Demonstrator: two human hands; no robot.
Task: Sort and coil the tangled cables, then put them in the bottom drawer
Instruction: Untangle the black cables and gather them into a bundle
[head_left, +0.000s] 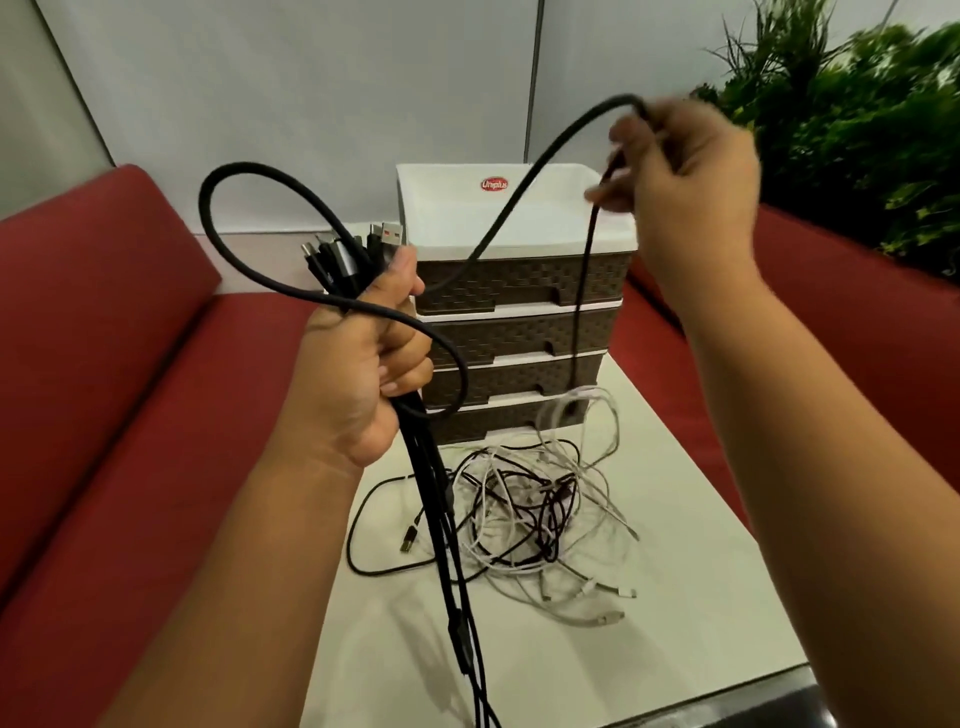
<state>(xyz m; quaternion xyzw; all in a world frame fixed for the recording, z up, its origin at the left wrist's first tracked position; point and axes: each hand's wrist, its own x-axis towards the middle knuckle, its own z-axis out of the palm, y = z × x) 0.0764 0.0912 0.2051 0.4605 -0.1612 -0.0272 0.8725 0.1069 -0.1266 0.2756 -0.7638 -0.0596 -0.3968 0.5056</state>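
My left hand (363, 364) grips a bundle of black cables (447, 525), their USB plugs sticking up above the fist and the strands hanging down past the table edge. One thick black cable (524, 187) loops out to the left of the fist and arcs up to my right hand (691, 176), which pinches it high above the drawer unit. From there it drops into a tangle of white and black cables (530, 509) on the white table (691, 587). The brown woven drawer unit (519, 332) stands behind the tangle, its bottom drawer (498, 423) shut.
Red sofa cushions (130, 364) flank the table on both sides. Green plants (852, 119) fill the upper right. A grey wall stands behind the drawer unit, whose white top carries a red logo.
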